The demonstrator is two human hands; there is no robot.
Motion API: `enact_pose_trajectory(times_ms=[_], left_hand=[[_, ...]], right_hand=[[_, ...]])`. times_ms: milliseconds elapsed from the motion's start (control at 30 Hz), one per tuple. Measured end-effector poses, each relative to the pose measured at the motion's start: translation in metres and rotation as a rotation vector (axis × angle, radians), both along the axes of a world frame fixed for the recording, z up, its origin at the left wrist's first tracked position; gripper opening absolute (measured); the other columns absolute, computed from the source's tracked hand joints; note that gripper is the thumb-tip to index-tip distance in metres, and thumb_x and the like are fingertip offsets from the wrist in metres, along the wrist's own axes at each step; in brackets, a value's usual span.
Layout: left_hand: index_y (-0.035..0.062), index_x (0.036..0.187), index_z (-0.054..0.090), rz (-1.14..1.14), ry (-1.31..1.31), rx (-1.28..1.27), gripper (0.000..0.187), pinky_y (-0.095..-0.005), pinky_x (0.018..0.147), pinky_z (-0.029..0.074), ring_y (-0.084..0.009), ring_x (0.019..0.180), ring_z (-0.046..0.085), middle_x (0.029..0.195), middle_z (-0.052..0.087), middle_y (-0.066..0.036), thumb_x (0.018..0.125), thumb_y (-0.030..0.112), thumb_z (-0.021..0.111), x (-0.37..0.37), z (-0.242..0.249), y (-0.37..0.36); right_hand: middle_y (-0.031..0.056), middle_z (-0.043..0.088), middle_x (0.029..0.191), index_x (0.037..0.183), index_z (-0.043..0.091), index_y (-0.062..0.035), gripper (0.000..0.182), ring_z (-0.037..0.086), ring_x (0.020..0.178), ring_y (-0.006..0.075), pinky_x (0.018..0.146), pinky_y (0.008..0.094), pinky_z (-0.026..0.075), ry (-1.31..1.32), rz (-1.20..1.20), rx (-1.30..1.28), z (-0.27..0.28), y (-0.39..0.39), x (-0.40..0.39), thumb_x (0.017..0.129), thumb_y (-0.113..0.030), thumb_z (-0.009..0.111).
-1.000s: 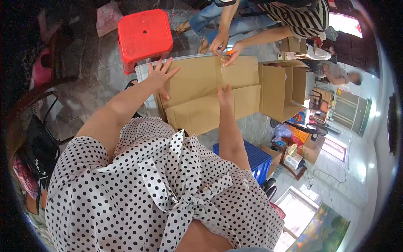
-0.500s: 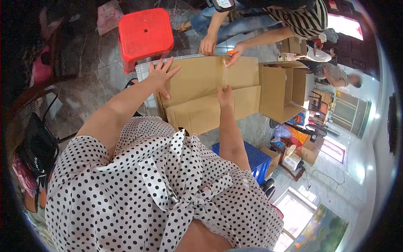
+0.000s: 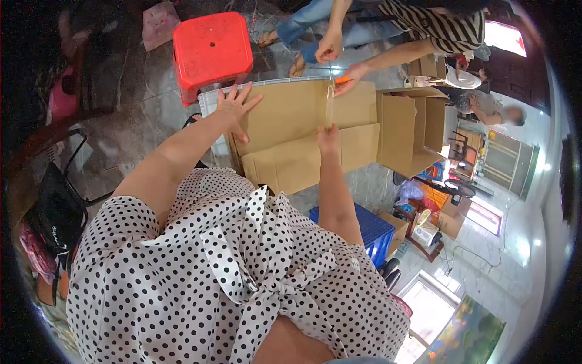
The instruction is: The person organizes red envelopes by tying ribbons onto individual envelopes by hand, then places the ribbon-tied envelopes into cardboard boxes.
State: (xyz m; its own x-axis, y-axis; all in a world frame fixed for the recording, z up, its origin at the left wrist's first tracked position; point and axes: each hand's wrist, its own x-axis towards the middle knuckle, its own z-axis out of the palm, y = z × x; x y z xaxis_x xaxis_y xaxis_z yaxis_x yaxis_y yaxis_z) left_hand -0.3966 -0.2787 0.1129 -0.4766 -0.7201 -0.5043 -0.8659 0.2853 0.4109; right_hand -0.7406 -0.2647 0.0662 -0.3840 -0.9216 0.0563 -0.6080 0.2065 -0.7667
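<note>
A brown cardboard box (image 3: 291, 109) lies in front of me with a folded flap (image 3: 303, 161) along its near side. My left hand (image 3: 233, 112) rests flat on its left end, fingers spread. At the flap's edge my right hand (image 3: 328, 139) has its fingers pinched at the lower end of a strip of clear tape (image 3: 330, 106), which runs across the cardboard. Opposite me, a co-worker's hand (image 3: 354, 77) grips an orange-handled tool (image 3: 342, 79) at the tape's far end; its kind is hard to make out. The co-worker's other hand (image 3: 329, 45) is raised above the far edge.
A red plastic stool (image 3: 212, 45) stands beyond the box's left end. To the right is an open cardboard box (image 3: 412, 130). A blue plastic crate (image 3: 357, 227) sits close to my right side. Another person (image 3: 485, 109) is farther off at the right.
The co-worker's raised hand has lifted off the box edge, away from the cardboard. The hand with the orange-handled tool has shifted slightly right. My two hands have stayed nearly in place.
</note>
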Motion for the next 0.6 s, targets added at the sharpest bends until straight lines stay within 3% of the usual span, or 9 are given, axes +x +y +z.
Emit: enact_pose_trajectory(times_ms=[67,100,167,300,367,400,433,500,600], left_hand=[[0.0318,0.146,0.003,-0.003,-0.014,0.002,0.133,-0.0635,0.103,0.018,-0.0427,0.137,0.008,0.152,-0.008,-0.013,0.043,0.053,0.084,-0.001,0.001,0.000],[0.0317,0.146,0.003,-0.002,-0.026,0.002,0.133,-0.0636,0.103,0.017,-0.0428,0.137,0.008,0.152,-0.008,-0.012,0.043,0.054,0.084,-0.001,0.001,0.000],[0.0319,0.146,0.002,-0.002,-0.032,-0.009,0.133,-0.0638,0.103,0.018,-0.0427,0.137,0.008,0.152,-0.008,-0.012,0.043,0.054,0.084,-0.001,-0.001,0.000],[0.0330,0.146,0.001,0.000,-0.099,0.004,0.133,-0.0644,0.103,0.020,-0.0424,0.137,0.008,0.152,-0.008,-0.012,0.044,0.053,0.084,-0.005,0.005,0.000],[0.0339,0.146,0.000,-0.006,-0.098,-0.037,0.133,-0.0652,0.102,0.020,-0.0424,0.137,0.007,0.152,-0.009,-0.012,0.044,0.051,0.084,-0.003,-0.004,0.000],[0.0340,0.146,0.000,-0.005,-0.097,-0.025,0.133,-0.0654,0.102,0.020,-0.0424,0.138,0.007,0.152,-0.009,-0.012,0.044,0.051,0.084,-0.003,-0.002,-0.001],[0.0341,0.146,-0.001,-0.001,-0.112,-0.002,0.132,-0.0652,0.103,0.017,-0.0425,0.138,0.005,0.152,-0.010,-0.013,0.045,0.053,0.083,-0.004,-0.002,-0.001],[0.0330,0.146,0.000,-0.040,-0.175,-0.034,0.132,-0.0664,0.103,0.014,-0.0437,0.137,0.004,0.152,-0.009,-0.014,0.045,0.055,0.082,-0.007,-0.001,-0.001],[0.0261,0.146,0.010,-0.025,-0.202,-0.234,0.120,-0.0675,0.102,0.010,-0.0455,0.137,0.004,0.152,-0.003,-0.018,0.052,0.055,0.079,-0.017,-0.011,0.010]], right_hand=[[0.0031,0.056,0.067,0.083,0.057,-0.0011,0.017,0.056,0.066,0.0152,0.060,0.0287,0.046,0.308,-0.052,0.437,0.038,-0.010,0.005,0.077,-0.014,0.066],[0.0031,0.056,0.067,0.083,0.057,-0.0011,0.017,0.056,0.066,0.0152,0.060,0.0287,0.046,0.301,-0.062,0.440,0.031,-0.013,-0.010,0.077,-0.014,0.066],[0.0000,0.053,0.066,0.084,0.060,-0.0035,0.015,0.053,0.065,0.0126,0.053,0.0287,0.040,-0.483,-0.232,0.212,0.001,-0.012,-0.043,0.079,-0.017,0.065],[-0.0028,0.050,0.064,0.076,0.058,-0.0109,0.010,0.048,0.060,0.0080,0.052,0.0238,0.035,-0.397,-0.317,0.109,0.065,0.022,-0.016,0.081,-0.017,0.063],[-0.0021,0.053,0.067,0.075,0.055,-0.0082,0.017,0.049,0.062,0.0083,0.055,0.0250,0.039,-0.586,-0.358,-0.224,0.078,0.049,-0.025,0.083,-0.019,0.066],[0.0007,0.057,0.078,0.085,0.055,-0.0077,0.016,0.051,0.070,0.0109,0.063,0.0261,0.042,-0.684,-0.400,-0.302,0.089,0.067,-0.023,0.087,-0.022,0.063],[0.0007,0.057,0.078,0.085,0.055,-0.0077,0.016,0.051,0.070,0.0109,0.063,0.0261,0.042,-0.687,-0.427,-0.319,0.102,0.084,-0.017,0.087,-0.022,0.063],[0.0041,0.057,0.094,0.094,0.052,-0.0092,0.022,0.052,0.080,0.0156,0.069,0.0299,0.045,-0.895,-0.651,-0.426,0.121,0.110,-0.009,0.090,-0.030,0.058],[0.0057,0.055,0.107,0.102,0.050,-0.0115,0.027,0.052,0.086,0.0185,0.073,0.0319,0.045,-1.040,-0.669,-0.529,0.112,0.136,-0.018,0.093,-0.036,0.052]])
